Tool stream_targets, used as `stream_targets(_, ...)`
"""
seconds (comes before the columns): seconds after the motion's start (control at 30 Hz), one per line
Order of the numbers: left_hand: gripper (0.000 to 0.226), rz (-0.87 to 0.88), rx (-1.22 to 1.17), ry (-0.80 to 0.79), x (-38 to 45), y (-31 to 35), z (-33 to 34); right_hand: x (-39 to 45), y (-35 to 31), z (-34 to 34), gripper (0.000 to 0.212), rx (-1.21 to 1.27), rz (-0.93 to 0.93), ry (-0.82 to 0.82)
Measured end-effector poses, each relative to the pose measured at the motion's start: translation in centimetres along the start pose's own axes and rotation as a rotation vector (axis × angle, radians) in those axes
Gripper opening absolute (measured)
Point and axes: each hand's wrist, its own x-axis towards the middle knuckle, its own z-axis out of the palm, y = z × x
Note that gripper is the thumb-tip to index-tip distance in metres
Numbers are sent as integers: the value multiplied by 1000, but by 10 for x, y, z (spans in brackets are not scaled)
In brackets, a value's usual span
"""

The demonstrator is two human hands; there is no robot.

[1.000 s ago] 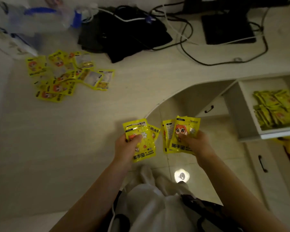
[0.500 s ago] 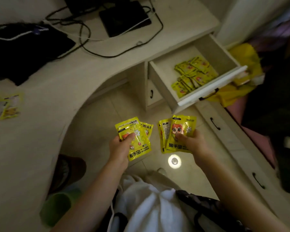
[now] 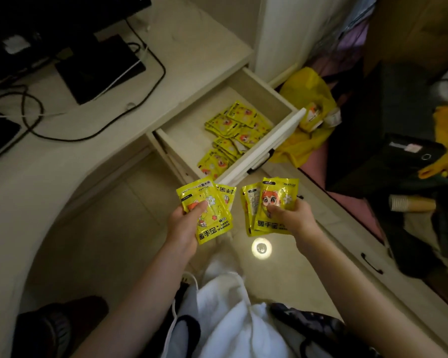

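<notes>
My left hand (image 3: 183, 224) grips a small fan of yellow hand-warmer packets (image 3: 212, 223), thumb on top. My right hand (image 3: 294, 215) pinches another few yellow packets (image 3: 269, 202), the front one showing a red-haired cartoon face. Both bundles hang over the tiled floor just in front of an open white drawer (image 3: 267, 151). Inside the drawer lie several more yellow packets (image 3: 233, 135), piled toward its right side.
A curved white desk (image 3: 70, 161) wraps round on the left, carrying black devices and cables (image 3: 99, 65). A yellow plastic bag (image 3: 308, 104) sits behind the drawer. Lower drawers with black handles (image 3: 371, 263) run along the right. White cloth (image 3: 230, 319) covers my lap.
The view has swung right from the desk to the open drawer, which now lies close ahead. Both hands keep their packets in the same grip.
</notes>
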Motion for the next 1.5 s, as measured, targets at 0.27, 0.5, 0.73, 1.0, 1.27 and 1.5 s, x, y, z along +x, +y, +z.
stream_targets(0.27,22,-38,-23,3,69,60,58,84,-89,-9,18,-8,-53,31)
stream_targets(0.5,15,-51,-45,41,113,94,104,151,-151,-14,22,-48,-50,-8)
stream_targets(0.73,13,-50,-145,195,132,99,157,219,-200,-26,22,-173,-34,-143)
stream_targets(1.0,33,-100,-388,388,139,86,205,274,-239,-33,26,-423,-75,-340)
stream_targets(1.27,12,-107,-498,524,151,75,200,304,-252,-1,12,-580,-69,-483)
stream_targets(1.5,6,-119,-465,573,181,83,174,328,-245,54,32,-621,11,-460)
